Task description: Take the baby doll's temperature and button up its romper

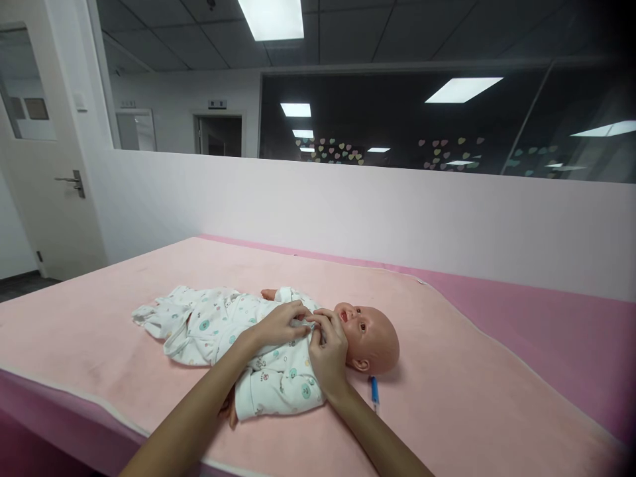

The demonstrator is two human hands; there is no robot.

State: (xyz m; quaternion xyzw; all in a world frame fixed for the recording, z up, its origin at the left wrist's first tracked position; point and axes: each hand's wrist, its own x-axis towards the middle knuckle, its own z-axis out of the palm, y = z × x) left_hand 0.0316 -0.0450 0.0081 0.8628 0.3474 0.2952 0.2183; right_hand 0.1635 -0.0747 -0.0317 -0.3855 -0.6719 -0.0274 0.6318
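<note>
A baby doll (370,338) lies on its back on a pink mat (447,397), head to the right, feet to the left. It wears a white patterned sleepsuit (213,324). My left hand (281,324) pinches the suit's fabric at the doll's chest, near the collar. My right hand (328,348) meets it there, fingers closed on the same fabric just below the doll's chin. Fingertips of both hands touch each other. What lies between the fingers is hidden.
A blue and white pen-like stick (374,392) lies on the mat beside the doll's head. The mat covers a pink padded table (546,318) against a white low wall with dark windows above. A white door (44,152) stands at the left.
</note>
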